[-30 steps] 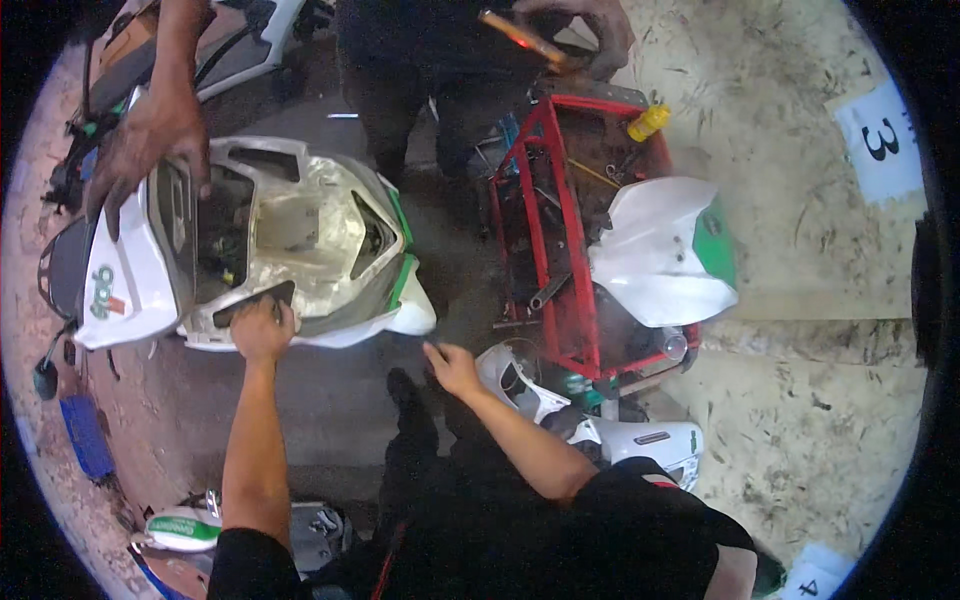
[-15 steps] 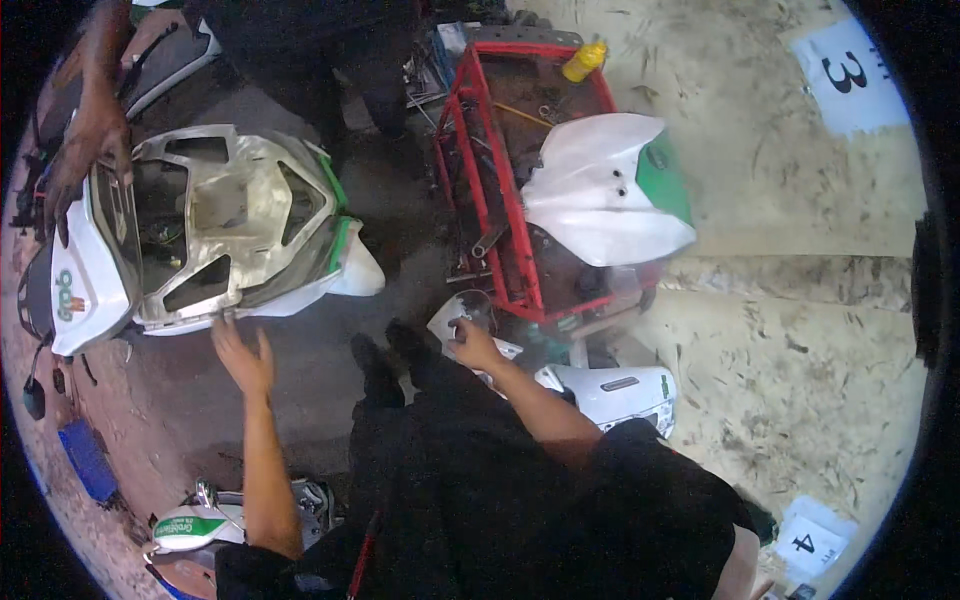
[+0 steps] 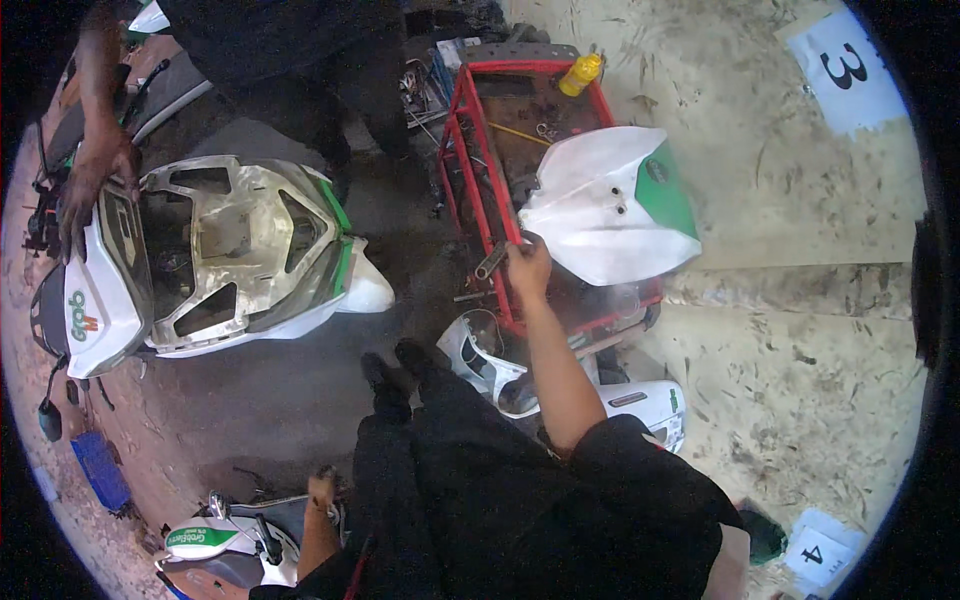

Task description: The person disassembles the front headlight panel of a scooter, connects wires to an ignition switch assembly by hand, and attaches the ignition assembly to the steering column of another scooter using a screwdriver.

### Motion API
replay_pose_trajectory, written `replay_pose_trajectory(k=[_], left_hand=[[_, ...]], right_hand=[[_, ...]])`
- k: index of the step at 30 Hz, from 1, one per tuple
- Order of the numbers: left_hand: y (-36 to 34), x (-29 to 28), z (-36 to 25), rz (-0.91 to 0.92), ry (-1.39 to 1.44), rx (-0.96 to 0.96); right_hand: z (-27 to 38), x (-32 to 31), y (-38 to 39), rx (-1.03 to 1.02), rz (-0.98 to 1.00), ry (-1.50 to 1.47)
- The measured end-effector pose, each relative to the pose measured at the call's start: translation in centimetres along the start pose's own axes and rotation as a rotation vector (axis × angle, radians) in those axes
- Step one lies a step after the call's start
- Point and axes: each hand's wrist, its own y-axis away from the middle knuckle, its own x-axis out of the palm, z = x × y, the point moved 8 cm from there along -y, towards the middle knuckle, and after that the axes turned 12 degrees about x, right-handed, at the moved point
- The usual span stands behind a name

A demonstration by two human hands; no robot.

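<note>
My right hand (image 3: 527, 268) reaches to the near-left side of the red metal cart (image 3: 512, 318), its fingers curled at the narrow end of a white and green body panel (image 3: 585, 200). Whether they grip the panel or something beside it is hidden. Close to this hand, a metal wrench-like tool (image 3: 491, 262) lies across the cart's rail. My left hand (image 3: 322, 490) hangs low at the left, beside a white and green scooter (image 3: 205, 540); its fingers are too dim to read.
Another person's hand (image 3: 88, 190) rests on a white scooter front (image 3: 105, 290), next to a bare frame-like body shell (image 3: 245, 245). White body parts (image 3: 480, 360) lie below the cart. On the cart stands a yellow bottle (image 3: 580, 75). A blue basket (image 3: 100, 470) sits far left.
My right hand has moved up from the loose white parts to the cart and panel. My left hand has left the edge of the body shell and dropped back toward me.
</note>
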Motion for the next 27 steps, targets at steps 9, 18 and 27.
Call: replay_pose_trajectory(k=[9,18,27], left_hand=[[-9.9,-3.9,-18.9,-0.276,0.382,-0.038],[-8.6,-0.2,-14.4,-0.148,0.225,-0.156],[-4.2,-2.8,-9.8,-0.282,0.371,-0.334]], right_hand=[[-3.4,5.4,15.0,0.006,0.551,0.669],[-7.6,14.1,21.4,0.929,1.056,-0.436],[-1.1,18.9,14.8,0.910,0.996,-0.503]])
